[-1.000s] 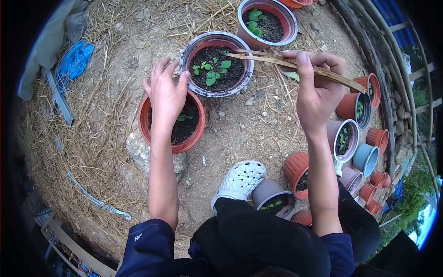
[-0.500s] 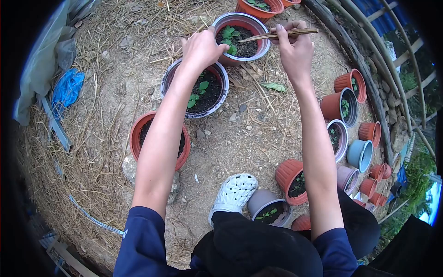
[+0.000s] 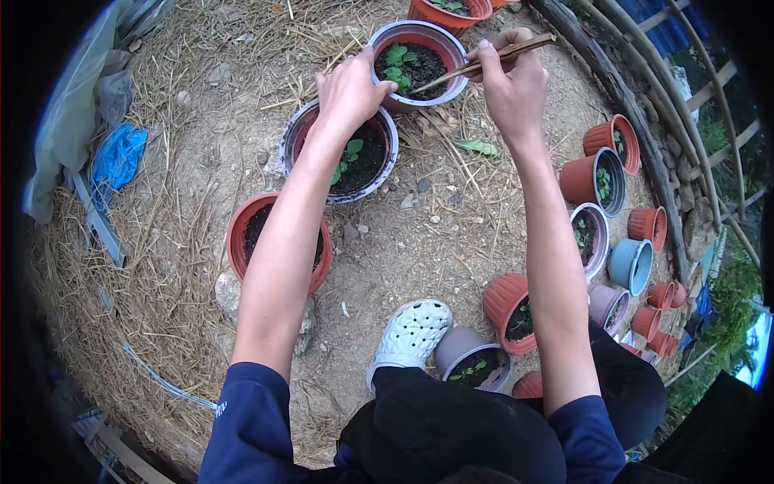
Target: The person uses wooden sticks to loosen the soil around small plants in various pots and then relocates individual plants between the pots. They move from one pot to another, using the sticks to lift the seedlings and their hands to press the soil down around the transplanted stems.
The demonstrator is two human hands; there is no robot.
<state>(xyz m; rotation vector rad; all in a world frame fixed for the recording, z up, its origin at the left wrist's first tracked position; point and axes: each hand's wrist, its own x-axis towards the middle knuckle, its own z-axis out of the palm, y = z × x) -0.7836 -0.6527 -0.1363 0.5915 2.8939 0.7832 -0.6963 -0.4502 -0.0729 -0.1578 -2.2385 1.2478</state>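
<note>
My left hand grips the near-left rim of a round flower pot, its thumb by the rim. Dark soil fills this pot, and a leafy green seedling grows at its left side. Between the fingers and thumb of my right hand is a thin pointed wooden stick. Its tip reaches down to the soil just right of the seedling. Beneath my left wrist stands a second pot with a small seedling. My left forearm partly covers an orange-brown pot of soil.
Several potted plants, among them a blue pot, line the right side beside a wooden log. Near my white clog stands a grey pot. Dry straw and a blue plastic bag lie left.
The stick has tilted, its tip moving down and left toward the soil near the seedling. My left hand stays at the pot's rim.
</note>
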